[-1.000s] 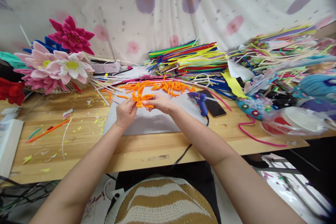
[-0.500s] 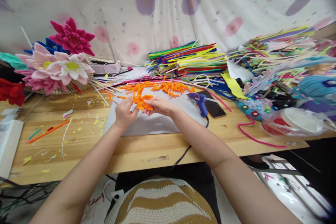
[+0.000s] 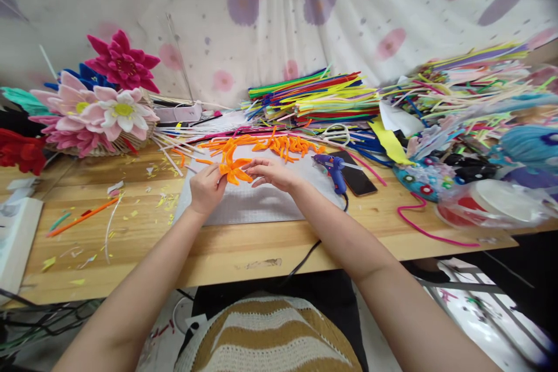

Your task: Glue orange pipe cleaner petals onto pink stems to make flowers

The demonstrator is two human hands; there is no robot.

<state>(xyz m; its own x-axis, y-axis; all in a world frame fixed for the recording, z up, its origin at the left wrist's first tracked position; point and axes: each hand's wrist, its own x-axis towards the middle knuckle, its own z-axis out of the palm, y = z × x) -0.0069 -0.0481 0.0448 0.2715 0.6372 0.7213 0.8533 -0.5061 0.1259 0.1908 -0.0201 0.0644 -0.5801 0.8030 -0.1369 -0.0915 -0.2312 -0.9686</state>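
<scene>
An orange fuzzy flower point(image 3: 234, 168) with several long petals is pinched on its left side by my left hand point(image 3: 208, 188). Just right of the petals, my right hand point(image 3: 271, 175) has its fingers spread and seems to hold nothing. Both hands are over a grey mat point(image 3: 261, 206). Behind them lies a row of curled orange pieces point(image 3: 288, 145). To the right, a blue glue gun point(image 3: 333, 171) rests beside a dark phone point(image 3: 360, 179).
Felt-like flowers point(image 3: 124, 110) stand at the back left. Bundles of coloured pipe cleaners point(image 3: 314, 96) and white-handled scissors point(image 3: 337, 133) lie behind the mat. A bagged red and white tub point(image 3: 479, 203) is at the right. Yellow scraps point(image 3: 49, 263) dot the left side.
My right hand has let go of the petals and its fingers have spread. The flower has turned slightly in my left hand. The whole view has shifted a little.
</scene>
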